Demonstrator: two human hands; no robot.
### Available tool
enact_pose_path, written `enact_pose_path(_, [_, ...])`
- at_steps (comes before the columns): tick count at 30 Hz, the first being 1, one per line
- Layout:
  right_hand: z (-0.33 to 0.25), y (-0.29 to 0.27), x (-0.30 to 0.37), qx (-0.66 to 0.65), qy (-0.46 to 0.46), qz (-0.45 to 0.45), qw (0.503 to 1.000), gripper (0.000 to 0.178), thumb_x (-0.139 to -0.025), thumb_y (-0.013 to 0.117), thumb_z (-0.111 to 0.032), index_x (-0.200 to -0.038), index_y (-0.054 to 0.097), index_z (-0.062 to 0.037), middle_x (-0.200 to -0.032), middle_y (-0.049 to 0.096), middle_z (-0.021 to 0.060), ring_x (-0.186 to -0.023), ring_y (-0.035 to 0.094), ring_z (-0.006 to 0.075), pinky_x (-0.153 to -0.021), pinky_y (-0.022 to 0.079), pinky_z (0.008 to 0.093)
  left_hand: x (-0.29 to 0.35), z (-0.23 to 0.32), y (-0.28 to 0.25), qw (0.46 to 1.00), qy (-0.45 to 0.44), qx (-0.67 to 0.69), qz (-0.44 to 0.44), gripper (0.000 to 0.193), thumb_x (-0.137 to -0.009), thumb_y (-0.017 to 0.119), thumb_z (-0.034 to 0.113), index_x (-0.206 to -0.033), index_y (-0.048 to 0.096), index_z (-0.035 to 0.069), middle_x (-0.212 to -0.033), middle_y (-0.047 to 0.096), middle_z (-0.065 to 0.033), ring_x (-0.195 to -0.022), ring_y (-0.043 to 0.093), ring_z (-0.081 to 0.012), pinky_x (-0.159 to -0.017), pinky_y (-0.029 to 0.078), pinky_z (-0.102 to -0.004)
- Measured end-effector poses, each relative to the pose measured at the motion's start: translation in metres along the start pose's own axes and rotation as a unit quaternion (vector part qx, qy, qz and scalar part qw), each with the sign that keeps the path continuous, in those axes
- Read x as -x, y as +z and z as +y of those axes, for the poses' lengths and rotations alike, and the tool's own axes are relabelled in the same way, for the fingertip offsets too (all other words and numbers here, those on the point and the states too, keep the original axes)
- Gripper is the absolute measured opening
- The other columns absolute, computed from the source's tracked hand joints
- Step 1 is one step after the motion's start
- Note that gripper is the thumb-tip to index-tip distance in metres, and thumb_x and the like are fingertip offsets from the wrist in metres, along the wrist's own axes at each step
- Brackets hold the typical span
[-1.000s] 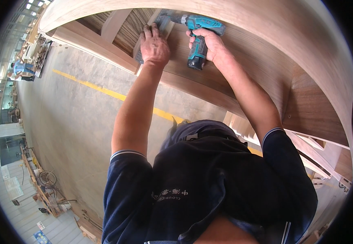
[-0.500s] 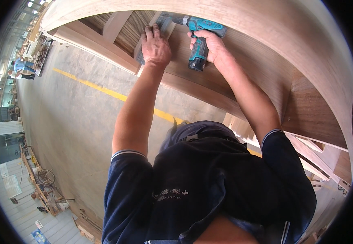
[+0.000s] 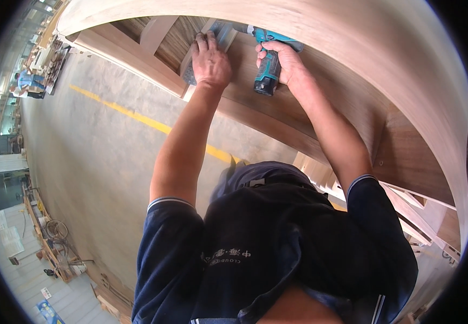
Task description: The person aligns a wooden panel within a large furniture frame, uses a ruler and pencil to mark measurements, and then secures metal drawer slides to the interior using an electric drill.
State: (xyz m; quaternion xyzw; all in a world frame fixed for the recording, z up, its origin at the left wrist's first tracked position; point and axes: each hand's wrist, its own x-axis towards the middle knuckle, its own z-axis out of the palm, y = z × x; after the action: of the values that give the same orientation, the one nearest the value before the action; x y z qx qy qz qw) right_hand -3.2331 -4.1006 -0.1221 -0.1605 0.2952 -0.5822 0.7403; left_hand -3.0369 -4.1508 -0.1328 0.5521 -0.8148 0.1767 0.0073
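Note:
My right hand [image 3: 283, 60] is wrapped around the grip of a teal and black cordless drill [image 3: 269, 73]. The drill's nose points left, toward a pale wooden strip inside a wooden furniture frame [image 3: 271, 119]. My left hand [image 3: 210, 62] lies flat with its fingers stretched out, pressing on a grey, dotted metal-looking strip [image 3: 189, 75] along that wood. The strip is mostly covered by the hand, so its kind cannot be made out. Past my fingertips the drill's tip is partly hidden under the curved top rail [image 3: 320, 16], and what it touches is unclear.
Slatted wooden panels [image 3: 182, 35] lie left of my hand. A yellow line [image 3: 131, 114] crosses the concrete floor below. Wooden parts [image 3: 414, 216] stand at the right. Far left are two people [image 3: 29, 83] by stacked wood, and a bicycle [image 3: 57, 231] near the wall.
My right hand and the drill have shifted slightly right and down in the picture. My left hand still presses on the strip, a little farther right in view.

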Motion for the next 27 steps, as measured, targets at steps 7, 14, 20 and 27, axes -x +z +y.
enact_pose_path(7, [-0.003, 0.001, 0.001, -0.006, 0.002, -0.012, 1.000, 0.023, -0.085, 0.069, -0.007, -0.103, 0.058, 0.0010, -0.086, 0.066, 0.0090, -0.069, 0.062, 0.0158, -0.068, 0.057, 0.0376, 0.001, 0.001, -0.009, 0.999, -0.006, 0.023, -0.024, 0.044, -0.096, 0.050, 0.029, -0.127, 0.068, 0.002, -0.158, 0.037, -0.0134, -0.146, 0.029, -0.0374, -0.120, 0.023, -0.0479])
enact_pose_path(14, [-0.001, -0.003, -0.004, 0.001, 0.012, 0.001, 1.000, 0.024, -0.085, 0.069, -0.007, -0.105, 0.057, 0.0004, -0.088, 0.065, 0.0090, -0.069, 0.062, 0.0158, -0.069, 0.056, 0.0379, 0.006, 0.002, -0.013, 1.000, -0.015, 0.000, 0.015, 0.045, -0.097, 0.049, 0.030, -0.127, 0.068, 0.003, -0.159, 0.037, -0.0131, -0.146, 0.029, -0.0363, -0.119, 0.023, -0.0467])
enact_pose_path(20, [0.004, -0.029, -0.028, 0.072, -0.030, 0.029, 0.996, 0.025, -0.086, 0.068, -0.007, -0.107, 0.055, -0.0001, -0.089, 0.065, 0.0087, -0.070, 0.061, 0.0157, -0.071, 0.055, 0.0369, 0.006, 0.003, -0.019, 1.000, -0.014, -0.026, 0.007, 0.046, -0.099, 0.047, 0.031, -0.131, 0.066, 0.004, -0.158, 0.037, -0.0132, -0.145, 0.030, -0.0380, -0.117, 0.024, -0.0478])
enact_pose_path(27, [0.001, -0.019, -0.025, 0.024, 0.023, 0.061, 0.998, 0.024, -0.087, 0.068, -0.009, -0.106, 0.056, -0.0003, -0.088, 0.064, 0.0079, -0.070, 0.061, 0.0162, -0.072, 0.055, 0.0373, 0.007, 0.001, -0.028, 0.999, -0.001, -0.044, -0.022, 0.048, -0.101, 0.044, 0.032, -0.135, 0.063, 0.005, -0.158, 0.038, -0.0137, -0.144, 0.030, -0.0391, -0.116, 0.024, -0.0494])
